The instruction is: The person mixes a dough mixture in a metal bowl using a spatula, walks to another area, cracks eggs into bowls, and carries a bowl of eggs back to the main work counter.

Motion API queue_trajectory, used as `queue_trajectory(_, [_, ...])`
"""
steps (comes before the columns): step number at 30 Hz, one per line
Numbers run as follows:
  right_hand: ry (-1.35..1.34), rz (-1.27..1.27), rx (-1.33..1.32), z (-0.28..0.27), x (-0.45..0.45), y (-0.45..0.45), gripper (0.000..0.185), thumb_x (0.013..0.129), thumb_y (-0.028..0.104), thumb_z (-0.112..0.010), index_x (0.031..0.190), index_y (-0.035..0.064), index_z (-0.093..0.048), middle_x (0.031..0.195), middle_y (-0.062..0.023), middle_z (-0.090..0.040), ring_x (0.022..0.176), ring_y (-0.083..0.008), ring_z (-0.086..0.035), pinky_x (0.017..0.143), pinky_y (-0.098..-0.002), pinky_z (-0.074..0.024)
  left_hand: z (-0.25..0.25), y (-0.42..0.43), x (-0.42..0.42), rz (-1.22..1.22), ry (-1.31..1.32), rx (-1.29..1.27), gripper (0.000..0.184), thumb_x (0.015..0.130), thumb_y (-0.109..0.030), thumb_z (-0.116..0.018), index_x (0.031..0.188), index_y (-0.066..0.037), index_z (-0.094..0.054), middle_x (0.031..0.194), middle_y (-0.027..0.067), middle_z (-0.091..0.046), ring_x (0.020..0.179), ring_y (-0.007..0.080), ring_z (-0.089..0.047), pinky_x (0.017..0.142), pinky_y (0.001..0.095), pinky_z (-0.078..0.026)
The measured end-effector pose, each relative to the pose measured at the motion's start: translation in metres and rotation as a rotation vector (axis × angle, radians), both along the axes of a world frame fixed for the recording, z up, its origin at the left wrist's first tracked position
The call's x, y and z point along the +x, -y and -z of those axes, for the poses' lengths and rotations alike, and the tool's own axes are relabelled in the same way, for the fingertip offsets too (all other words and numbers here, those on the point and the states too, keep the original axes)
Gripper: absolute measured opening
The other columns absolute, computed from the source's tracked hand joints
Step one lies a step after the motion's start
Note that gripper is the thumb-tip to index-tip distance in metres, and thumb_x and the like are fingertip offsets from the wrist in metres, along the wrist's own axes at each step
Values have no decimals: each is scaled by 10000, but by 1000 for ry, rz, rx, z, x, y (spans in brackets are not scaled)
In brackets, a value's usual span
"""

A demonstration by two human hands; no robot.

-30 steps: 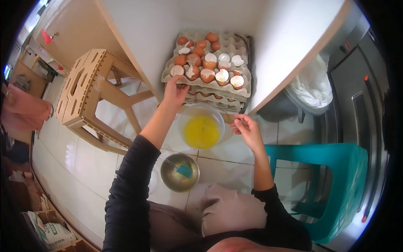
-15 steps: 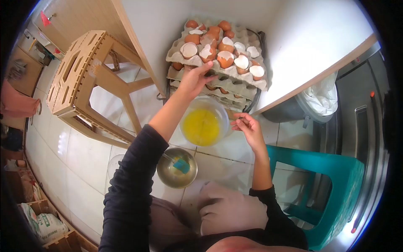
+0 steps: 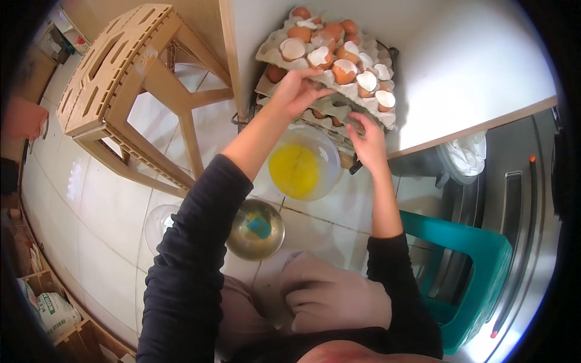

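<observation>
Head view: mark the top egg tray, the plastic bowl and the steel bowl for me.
Top egg tray [image 3: 270, 54]: head view, on its bare left corner.
Plastic bowl [image 3: 330, 160]: head view, on its clear right wall.
Steel bowl [image 3: 256, 248]: head view, on its inner wall, near side.

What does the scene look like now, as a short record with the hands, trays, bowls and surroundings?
Left hand: grips the near edge of the top egg tray
Right hand: open, beside the stack; contact unclear
Top egg tray: tilted, near edge raised; holds cracked eggshells
Lower trays: stacked underneath, partly hidden
Clear bowl: on the floor in front of the stack, holding yellow liquid
Metal bowl: nearer the person, blue-green spatula inside
Stools: beige left, teal right
</observation>
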State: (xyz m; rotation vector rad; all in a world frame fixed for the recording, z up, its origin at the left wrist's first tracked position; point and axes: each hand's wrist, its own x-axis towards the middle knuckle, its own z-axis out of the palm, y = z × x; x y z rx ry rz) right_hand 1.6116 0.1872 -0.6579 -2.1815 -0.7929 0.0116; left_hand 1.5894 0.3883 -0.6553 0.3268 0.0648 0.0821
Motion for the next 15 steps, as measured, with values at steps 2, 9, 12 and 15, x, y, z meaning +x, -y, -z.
queue_trajectory(2, [312,68,-106,10,14,-13,198,784,111,-547,934,-16,-575,880,-170,-616,799,-329,-590,733,-385,-456,-15,3,-2,0,63,32,383,764,60,-472,1137,49,-388,1119,123,-453,1081,276,-448,955,544,-353])
queue_trajectory(9, [452,259,-475,39,79,-22,248,775,176,-509,951,23,-593,903,-209,-592,864,-377,-552,768,-449,-417,-41,3,-6,-5,154,66,363,786,54,-442,1146,43,-398,1146,149,-469,1079,300,-467,942,521,-378])
queue_trajectory(12, [504,209,-528,31,89,-23,347,718,188,-546,1051,92,-565,1035,-167,-571,1014,-338,-499,864,-480,-347,-45,0,-8,-20,182,36,351,798,45,-435,1146,47,-392,1150,157,-465,1087,309,-462,934,527,-388])
queue_trajectory(15, [568,214,-499,35,101,-16,501,649,191,-600,1121,50,-507,1142,-163,-511,1150,-328,-385,942,-531,-221,-50,-6,-9,-9,255,47,379,840,-2,-415,1196,78,-314,1233,204,-371,1186,340,-351,990,521,-330])
